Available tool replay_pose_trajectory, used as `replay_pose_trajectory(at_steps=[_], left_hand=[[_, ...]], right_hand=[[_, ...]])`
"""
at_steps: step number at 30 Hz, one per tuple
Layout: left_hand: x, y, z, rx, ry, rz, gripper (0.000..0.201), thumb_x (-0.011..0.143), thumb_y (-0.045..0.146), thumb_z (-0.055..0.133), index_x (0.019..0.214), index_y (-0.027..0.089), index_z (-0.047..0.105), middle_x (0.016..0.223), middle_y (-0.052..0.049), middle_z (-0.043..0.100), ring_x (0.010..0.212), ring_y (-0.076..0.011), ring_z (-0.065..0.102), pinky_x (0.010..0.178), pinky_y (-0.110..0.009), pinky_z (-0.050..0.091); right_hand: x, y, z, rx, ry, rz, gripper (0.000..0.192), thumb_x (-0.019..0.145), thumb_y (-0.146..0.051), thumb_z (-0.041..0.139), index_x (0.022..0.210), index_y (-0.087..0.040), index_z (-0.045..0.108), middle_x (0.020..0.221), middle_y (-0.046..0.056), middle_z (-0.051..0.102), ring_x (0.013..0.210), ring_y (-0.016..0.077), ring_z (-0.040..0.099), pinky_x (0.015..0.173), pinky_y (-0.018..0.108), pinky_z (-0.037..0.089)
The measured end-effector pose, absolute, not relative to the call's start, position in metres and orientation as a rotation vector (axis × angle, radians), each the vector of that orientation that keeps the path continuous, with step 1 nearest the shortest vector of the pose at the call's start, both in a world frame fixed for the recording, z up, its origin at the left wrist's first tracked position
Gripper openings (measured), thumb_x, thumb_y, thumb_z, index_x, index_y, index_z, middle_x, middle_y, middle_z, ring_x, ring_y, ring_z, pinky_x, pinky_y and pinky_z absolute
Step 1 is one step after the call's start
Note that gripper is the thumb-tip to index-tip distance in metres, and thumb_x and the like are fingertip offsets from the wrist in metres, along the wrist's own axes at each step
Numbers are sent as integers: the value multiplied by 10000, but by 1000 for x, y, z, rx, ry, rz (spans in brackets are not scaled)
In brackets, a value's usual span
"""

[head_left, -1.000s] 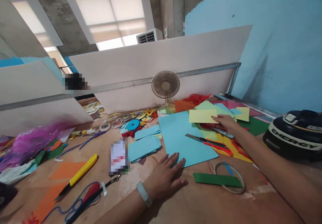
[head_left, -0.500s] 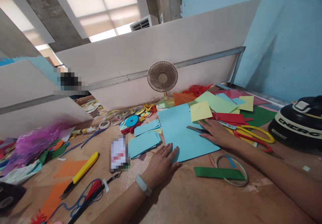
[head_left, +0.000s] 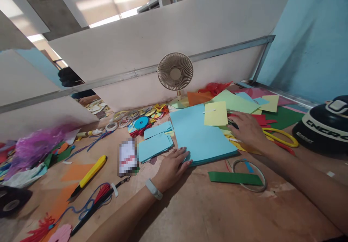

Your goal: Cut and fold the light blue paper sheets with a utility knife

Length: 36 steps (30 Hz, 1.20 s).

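A stack of light blue paper sheets (head_left: 199, 137) lies on the table in front of me. My left hand (head_left: 172, 166) rests flat at its lower left corner, fingers stretched over the edge. To the right of the stack, my right hand (head_left: 247, 129) has its fingers curled round a small black tool (head_left: 233, 124), mostly hidden by the hand. A yellow paper square (head_left: 215, 113) lies on the stack's upper right part, just left of those fingers. Cut blue paper pieces (head_left: 154, 147) sit left of the stack. Yellow-handled scissors (head_left: 284, 138) lie beyond my right wrist.
A small fan (head_left: 175, 71) stands behind the stack. At the right is a black bottle (head_left: 323, 126). A green strip (head_left: 235, 178) and a ring (head_left: 263, 182) lie nearer me. A yellow cutter (head_left: 92, 171) lies left. Another person's arm (head_left: 88, 99) shows beyond the partition.
My right hand has moved right off the blue sheets, taking the dark tool, whose blade lay over the paper. My left hand stays at the stack's corner. The view has tilted down slightly.
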State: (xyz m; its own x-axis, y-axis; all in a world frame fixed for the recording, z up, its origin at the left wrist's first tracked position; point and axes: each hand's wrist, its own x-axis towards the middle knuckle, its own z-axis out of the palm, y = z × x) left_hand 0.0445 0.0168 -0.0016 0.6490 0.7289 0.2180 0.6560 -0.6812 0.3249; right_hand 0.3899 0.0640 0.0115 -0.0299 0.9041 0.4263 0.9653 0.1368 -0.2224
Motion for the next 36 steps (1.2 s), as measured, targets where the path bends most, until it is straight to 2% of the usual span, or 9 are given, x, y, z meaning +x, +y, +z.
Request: replay_pose_trajectory(at_steps=[2,7,11,15,18,26,31,36], left_hand=[[45,16,0,2605,1125,522,407,1053,413,398,1306,187,622,1420,-100,568,1352,-215,509,1186,-430,335],[47,15,2,2554,1110,582,369,1052,355,406,1264,179,651,1388,-110,596,1341,-215,521,1175,-430,349],[47,16,-4,2529,1117,643,348,1053,313,391,1180,188,690,1337,-102,638,1295,-226,568,1163,-445,366],[47,19,-8,2494,1144,700,363,1058,310,369,1138,191,703,1311,-88,656,1260,-238,598,1153,-472,377],[46,18,-7,2476,1134,741,359,1059,328,375,1212,194,671,1307,-75,661,1266,-235,592,1157,-479,368],[45,15,-4,2427,1136,807,356,1023,380,482,1287,184,620,1306,-95,661,1222,-255,618,1121,-463,407],[45,13,-4,2394,1135,828,387,1014,405,495,1298,167,606,1275,-110,675,1169,-267,640,1011,-429,497],[46,12,2,2383,1105,804,378,1011,424,485,1259,176,627,1211,-105,700,1121,-272,651,988,-428,499]], right_hand=[[378,56,19,-1642,-1991,-118,393,943,-377,443,1187,-166,668,1329,173,586,1311,354,452,1120,533,320],[350,35,19,-1116,-2319,322,421,870,-611,589,991,-244,757,1154,101,695,1103,265,625,964,406,497],[337,26,9,-958,-2464,461,401,926,-544,555,995,-207,760,1150,140,700,1065,261,641,906,403,518],[328,21,8,-993,-2478,361,387,1019,-345,390,935,-175,727,943,130,720,892,236,650,791,376,530],[323,20,10,-1058,-2409,270,382,1021,-314,365,874,-167,686,844,119,696,815,233,630,743,372,522],[324,23,6,-1142,-2248,381,297,956,-352,464,794,-200,661,808,95,699,798,238,642,732,375,509],[322,22,11,-1320,-2059,599,252,842,-431,581,716,-228,660,783,58,688,777,234,631,741,373,481],[321,24,10,-1455,-1815,962,409,713,-611,692,663,-206,657,691,31,667,682,203,591,631,322,450]])
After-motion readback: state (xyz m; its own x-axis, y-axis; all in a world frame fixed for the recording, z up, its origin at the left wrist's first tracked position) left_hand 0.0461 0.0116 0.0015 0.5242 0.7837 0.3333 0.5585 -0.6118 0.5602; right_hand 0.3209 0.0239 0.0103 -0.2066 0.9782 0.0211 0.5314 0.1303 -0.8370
